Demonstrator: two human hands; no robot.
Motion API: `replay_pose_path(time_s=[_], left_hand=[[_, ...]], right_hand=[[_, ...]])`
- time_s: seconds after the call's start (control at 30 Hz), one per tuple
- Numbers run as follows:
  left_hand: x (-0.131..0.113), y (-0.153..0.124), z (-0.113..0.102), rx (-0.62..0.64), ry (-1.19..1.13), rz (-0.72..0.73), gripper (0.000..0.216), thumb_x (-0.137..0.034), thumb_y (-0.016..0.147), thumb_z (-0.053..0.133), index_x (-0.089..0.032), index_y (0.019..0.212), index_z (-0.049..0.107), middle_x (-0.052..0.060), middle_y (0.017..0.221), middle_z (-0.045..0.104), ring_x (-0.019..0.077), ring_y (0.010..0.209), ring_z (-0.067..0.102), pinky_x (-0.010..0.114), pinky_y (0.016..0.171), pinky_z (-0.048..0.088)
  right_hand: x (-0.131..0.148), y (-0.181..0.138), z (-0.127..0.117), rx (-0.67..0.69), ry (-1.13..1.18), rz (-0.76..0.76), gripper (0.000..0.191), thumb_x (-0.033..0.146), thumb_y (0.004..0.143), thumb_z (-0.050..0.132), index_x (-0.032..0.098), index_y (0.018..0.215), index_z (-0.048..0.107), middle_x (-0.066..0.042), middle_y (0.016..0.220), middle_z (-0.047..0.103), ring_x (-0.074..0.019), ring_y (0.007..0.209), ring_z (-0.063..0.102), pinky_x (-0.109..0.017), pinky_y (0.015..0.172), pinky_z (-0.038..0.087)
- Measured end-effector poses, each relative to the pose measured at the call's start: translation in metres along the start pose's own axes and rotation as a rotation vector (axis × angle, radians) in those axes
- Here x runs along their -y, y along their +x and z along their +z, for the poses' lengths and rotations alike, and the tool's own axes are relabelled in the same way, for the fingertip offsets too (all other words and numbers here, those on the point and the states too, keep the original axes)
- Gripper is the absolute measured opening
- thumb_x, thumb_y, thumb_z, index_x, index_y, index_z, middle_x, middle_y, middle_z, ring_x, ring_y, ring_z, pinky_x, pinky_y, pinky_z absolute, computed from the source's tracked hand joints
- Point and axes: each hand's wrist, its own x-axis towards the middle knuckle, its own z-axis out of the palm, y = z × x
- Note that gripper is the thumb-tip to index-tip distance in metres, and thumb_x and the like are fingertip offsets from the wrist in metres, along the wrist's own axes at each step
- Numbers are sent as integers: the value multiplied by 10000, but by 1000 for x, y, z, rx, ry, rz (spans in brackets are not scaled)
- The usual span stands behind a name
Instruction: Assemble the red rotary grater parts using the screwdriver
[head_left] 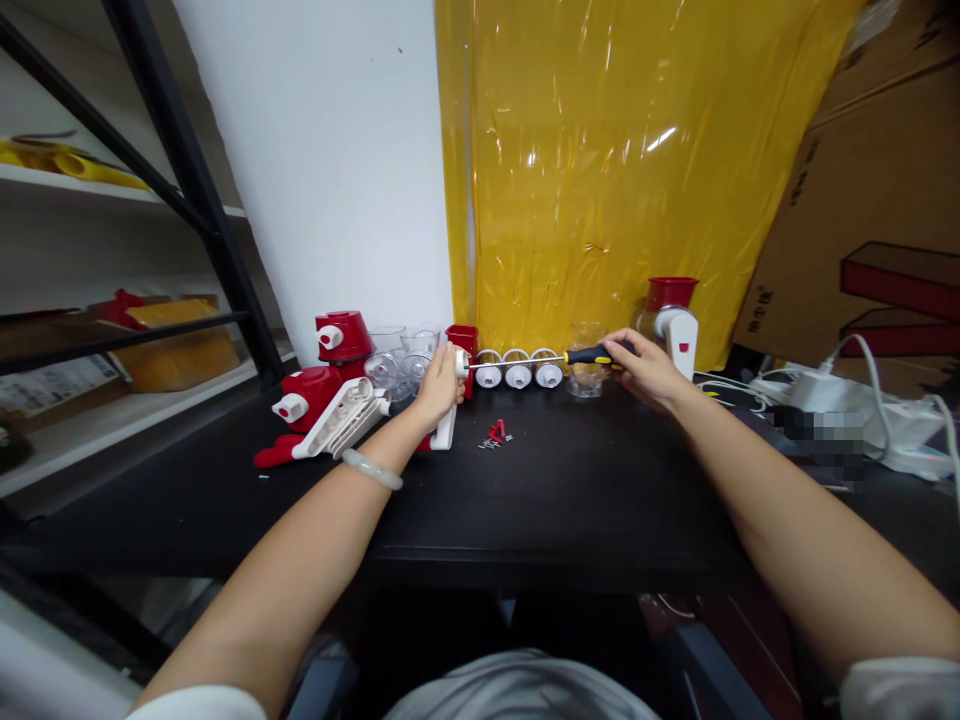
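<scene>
My right hand (643, 366) is closed on a screwdriver (586, 355) with a black and yellow handle. Its long shaft points left and the tip meets a white plastic part (460, 362). My left hand (441, 382) grips that part, its fingers wrapped round it; a white arm (445, 428) shows below the hand, and whether the two are one piece I cannot tell. On the black table between my forearms lie small red pieces (497, 432) and several screws (489, 445).
Red housings (309, 390), a white crank arm (349, 415) and clear plastic containers (386, 365) stand at left. Three white-ended drums (518, 375) line the back by the yellow curtain (600, 180). A red-and-white device (679, 335), white cables (739, 390) and a carton (862, 200) are at right.
</scene>
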Motion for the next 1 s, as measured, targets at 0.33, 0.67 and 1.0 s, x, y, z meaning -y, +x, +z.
replay_pose_path(time_s=[0.33, 0.67, 1.0], left_hand=[[-2, -1, 0, 9, -18, 10, 406, -609, 955, 351, -222, 945, 474, -58, 526, 416, 85, 356, 352, 206, 374, 268], [-8, -5, 0, 156, -71, 16, 407, -503, 800, 684, -228, 960, 430, -86, 607, 452, 58, 410, 400, 185, 409, 323], [-4, -2, -8, 230, -111, 69, 496, -86, 613, 583, -230, 1044, 385, -94, 662, 490, 66, 462, 460, 214, 482, 400]], right_hand=[[10, -7, -4, 95, 159, 46, 392, 398, 577, 872, 261, 840, 615, 3, 890, 630, -142, 770, 617, -313, 715, 537], [1, 2, -5, -68, -105, -7, 463, 710, 749, 613, 264, 871, 575, -12, 726, 605, -174, 615, 603, -318, 527, 497], [1, 4, -11, -85, -147, -109, 400, 589, 687, 753, 276, 864, 578, 31, 686, 578, -133, 554, 535, -286, 530, 460]])
